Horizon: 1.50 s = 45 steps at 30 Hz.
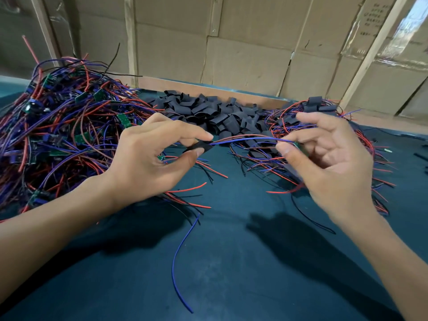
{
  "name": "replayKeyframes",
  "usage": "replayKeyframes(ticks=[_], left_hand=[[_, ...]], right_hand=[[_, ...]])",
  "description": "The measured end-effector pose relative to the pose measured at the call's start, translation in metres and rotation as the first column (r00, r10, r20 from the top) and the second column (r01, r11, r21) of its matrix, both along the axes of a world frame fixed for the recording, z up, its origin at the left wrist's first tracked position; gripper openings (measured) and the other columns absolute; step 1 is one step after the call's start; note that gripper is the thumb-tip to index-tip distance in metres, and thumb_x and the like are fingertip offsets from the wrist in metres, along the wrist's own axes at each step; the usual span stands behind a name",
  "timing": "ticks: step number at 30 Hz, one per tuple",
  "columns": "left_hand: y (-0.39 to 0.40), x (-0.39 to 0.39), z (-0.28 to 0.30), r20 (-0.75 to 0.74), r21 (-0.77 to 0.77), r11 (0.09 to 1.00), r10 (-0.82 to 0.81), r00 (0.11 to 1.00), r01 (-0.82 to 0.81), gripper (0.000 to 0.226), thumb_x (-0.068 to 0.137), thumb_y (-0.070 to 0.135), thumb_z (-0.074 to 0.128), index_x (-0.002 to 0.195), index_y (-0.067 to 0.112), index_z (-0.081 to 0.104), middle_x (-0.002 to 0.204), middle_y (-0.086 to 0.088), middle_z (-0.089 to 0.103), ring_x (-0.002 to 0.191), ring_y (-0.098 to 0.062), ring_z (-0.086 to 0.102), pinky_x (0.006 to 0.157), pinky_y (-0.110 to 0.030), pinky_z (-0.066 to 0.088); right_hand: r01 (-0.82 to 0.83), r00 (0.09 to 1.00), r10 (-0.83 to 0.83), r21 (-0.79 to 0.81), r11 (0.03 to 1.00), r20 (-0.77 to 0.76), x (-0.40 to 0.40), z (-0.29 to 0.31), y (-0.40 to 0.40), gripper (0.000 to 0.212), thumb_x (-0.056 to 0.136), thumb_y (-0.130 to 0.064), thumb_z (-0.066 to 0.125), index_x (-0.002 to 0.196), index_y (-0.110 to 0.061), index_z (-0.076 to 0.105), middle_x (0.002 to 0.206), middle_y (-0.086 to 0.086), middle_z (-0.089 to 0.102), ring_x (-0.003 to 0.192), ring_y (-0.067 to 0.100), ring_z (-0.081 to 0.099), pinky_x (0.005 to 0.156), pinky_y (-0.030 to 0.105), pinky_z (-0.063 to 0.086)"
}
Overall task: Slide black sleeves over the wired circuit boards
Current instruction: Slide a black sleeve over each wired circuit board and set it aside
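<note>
Head view: left hand [148, 156] pinches a flat black sleeve [199, 147] between thumb and forefinger. Thin blue and red wires [243, 138] run from its mouth to the right hand [328, 158], which pinches a small green circuit board [298, 145], mostly hidden by blurred fingers. Loose black sleeve pile [215, 112] lies beyond both hands.

writing: some dark printed marks on the cardboard box [372, 18] at the top right | too small and blurry to read | no other words, numbers or signs to read anywhere
</note>
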<state>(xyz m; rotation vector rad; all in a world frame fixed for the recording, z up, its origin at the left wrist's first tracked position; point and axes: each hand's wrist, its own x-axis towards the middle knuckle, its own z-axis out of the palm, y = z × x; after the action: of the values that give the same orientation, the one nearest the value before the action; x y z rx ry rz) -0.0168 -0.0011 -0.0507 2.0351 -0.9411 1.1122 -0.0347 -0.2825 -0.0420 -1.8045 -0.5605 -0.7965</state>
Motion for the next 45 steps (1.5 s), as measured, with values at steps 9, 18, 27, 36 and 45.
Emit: replayKeyframes(ticks=[9, 18, 27, 36, 45], left_hand=[[0.007, 0.006, -0.002, 0.020, -0.029, 0.998, 0.050, 0.999, -0.049, 0.025, 0.085, 0.003, 0.076, 0.109, 0.009, 0.074, 0.084, 0.005, 0.063, 0.078, -0.015, 0.059, 0.080, -0.028, 0.050], [0.011, 0.015, 0.000, 0.118, 0.368, 0.923, 0.071, 0.990, -0.110, 0.029, 0.098, 0.018, 0.064, 0.124, 0.006, 0.067, 0.103, -0.004, 0.073, 0.091, -0.028, 0.069, 0.080, -0.048, 0.052], [-0.013, -0.002, -0.005, 0.007, 0.372, 0.927, -0.052, 0.999, 0.046, 0.037, 0.101, 0.015, 0.061, 0.136, 0.005, 0.058, 0.119, -0.005, 0.068, 0.099, -0.026, 0.067, 0.085, -0.041, 0.055], [-0.017, 0.001, -0.012, -0.060, 0.316, 0.935, -0.152, 0.987, 0.163, 0.042, 0.099, 0.003, 0.061, 0.140, 0.000, 0.053, 0.126, -0.010, 0.063, 0.108, -0.025, 0.063, 0.094, -0.038, 0.051], [-0.026, 0.001, -0.019, -0.191, 0.095, 0.980, -0.154, 0.969, 0.174, 0.038, 0.096, 0.003, 0.065, 0.134, 0.004, 0.061, 0.117, -0.005, 0.067, 0.104, -0.015, 0.063, 0.092, -0.030, 0.050]], right_hand=[[0.260, 0.965, -0.224, -0.399, 0.879, 0.134, 0.002, 0.000, -0.008, 0.029, 0.080, -0.042, 0.081, 0.093, -0.016, 0.076, 0.076, -0.031, 0.057, 0.065, 0.000, 0.054, 0.064, 0.005, 0.036], [-0.011, 0.999, -0.007, -0.368, 0.930, -0.049, -0.002, 0.000, -0.004, 0.020, 0.087, -0.025, 0.076, 0.107, -0.022, 0.077, 0.096, -0.002, 0.073, 0.080, 0.018, 0.065, 0.073, 0.025, 0.049], [-0.135, 0.959, 0.085, -0.174, 0.975, -0.270, -0.008, -0.015, 0.020, 0.024, 0.080, -0.046, 0.078, 0.101, -0.037, 0.070, 0.082, -0.012, 0.072, 0.069, 0.010, 0.063, 0.069, 0.032, 0.053], [-0.294, 0.886, 0.281, 0.023, 0.956, -0.369, -0.015, -0.003, 0.021, 0.018, 0.081, -0.022, 0.076, 0.099, -0.020, 0.076, 0.084, -0.001, 0.076, 0.064, 0.004, 0.059, 0.058, 0.008, 0.042], [-0.236, 0.896, 0.267, 0.129, 0.963, -0.356, -0.016, -0.003, 0.028, 0.003, 0.080, -0.023, 0.077, 0.083, -0.023, 0.078, 0.074, 0.003, 0.073, 0.054, 0.008, 0.055, 0.048, 0.010, 0.039]])
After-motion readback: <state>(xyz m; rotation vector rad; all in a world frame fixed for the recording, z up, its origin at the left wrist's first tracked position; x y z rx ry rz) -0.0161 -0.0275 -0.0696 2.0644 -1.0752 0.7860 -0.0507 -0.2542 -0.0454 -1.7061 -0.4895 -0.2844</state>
